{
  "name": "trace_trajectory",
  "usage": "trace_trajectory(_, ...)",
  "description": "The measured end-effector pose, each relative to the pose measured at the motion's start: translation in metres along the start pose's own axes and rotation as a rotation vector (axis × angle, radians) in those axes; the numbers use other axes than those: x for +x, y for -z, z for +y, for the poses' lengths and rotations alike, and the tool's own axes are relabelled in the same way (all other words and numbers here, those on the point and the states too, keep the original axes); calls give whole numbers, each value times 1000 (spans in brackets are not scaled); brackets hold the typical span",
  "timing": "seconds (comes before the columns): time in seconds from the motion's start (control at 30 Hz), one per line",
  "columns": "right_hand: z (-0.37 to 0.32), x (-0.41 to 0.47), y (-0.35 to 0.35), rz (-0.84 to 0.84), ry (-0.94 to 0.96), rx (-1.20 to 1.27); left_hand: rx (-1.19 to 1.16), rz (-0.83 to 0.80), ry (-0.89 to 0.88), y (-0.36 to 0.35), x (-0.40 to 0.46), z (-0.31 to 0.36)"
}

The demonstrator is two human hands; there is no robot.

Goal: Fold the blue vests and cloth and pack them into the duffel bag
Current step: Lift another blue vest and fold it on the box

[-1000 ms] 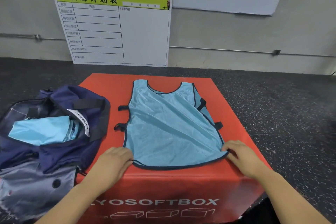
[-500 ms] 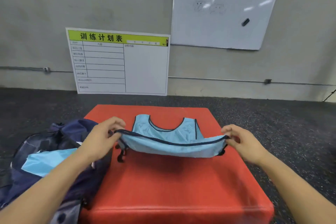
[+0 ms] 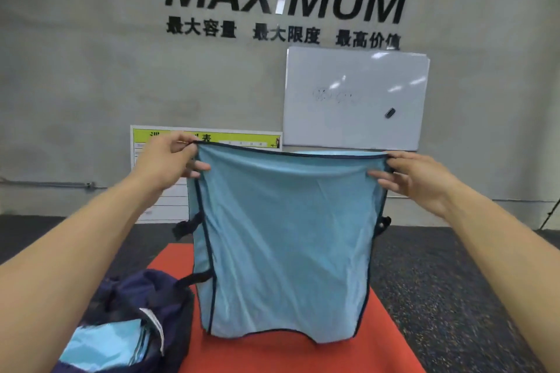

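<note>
Blue vest [image 3: 285,245] held up over the red box [image 3: 303,354], hem corners pinched by left hand [image 3: 165,162] and right hand [image 3: 419,179], fingers clamped. Hides most of the training chart [image 3: 160,191] behind. Duffel bag [image 3: 145,297] at 7 o'clock, cut off by the frame, folded blue cloth [image 3: 106,345] inside.

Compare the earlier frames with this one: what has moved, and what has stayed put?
The blue vest went from lying flat on the red box to hanging upside down in the air, its shoulders just above the box. The left hand and right hand pinched its bottom hem corners and raised it. The camera tilted up too. The duffel bag with folded blue cloth inside stayed beside the box.
</note>
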State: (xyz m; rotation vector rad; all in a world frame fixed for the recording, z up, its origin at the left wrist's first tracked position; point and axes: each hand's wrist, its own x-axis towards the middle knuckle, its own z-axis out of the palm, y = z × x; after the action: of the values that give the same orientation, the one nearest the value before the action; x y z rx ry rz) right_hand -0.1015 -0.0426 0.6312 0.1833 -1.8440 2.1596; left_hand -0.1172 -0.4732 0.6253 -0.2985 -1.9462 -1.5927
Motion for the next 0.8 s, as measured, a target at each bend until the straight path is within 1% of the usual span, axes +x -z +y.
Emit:
trace_trajectory(0.17, -72, -18, -5, -15, 63, 64, -46, 28, -104, 12, 6, 71)
trace_trajectory(0.33, -105, -35, -5, -49, 134, -87, -43, -3, -172, 20, 4, 98)
trace_trajectory(0.43, -110, -37, -3, -41, 116, -134, -30, -12, -175, 20, 2, 97)
trace_trajectory(0.53, -104, -32, -1, -8, 63, -136, -48, -5, -124, 18, 4, 86)
trace_trajectory(0.8, -51, 11, -2, -11, -119, -176, 4, -66, 7, -3, 21, 35)
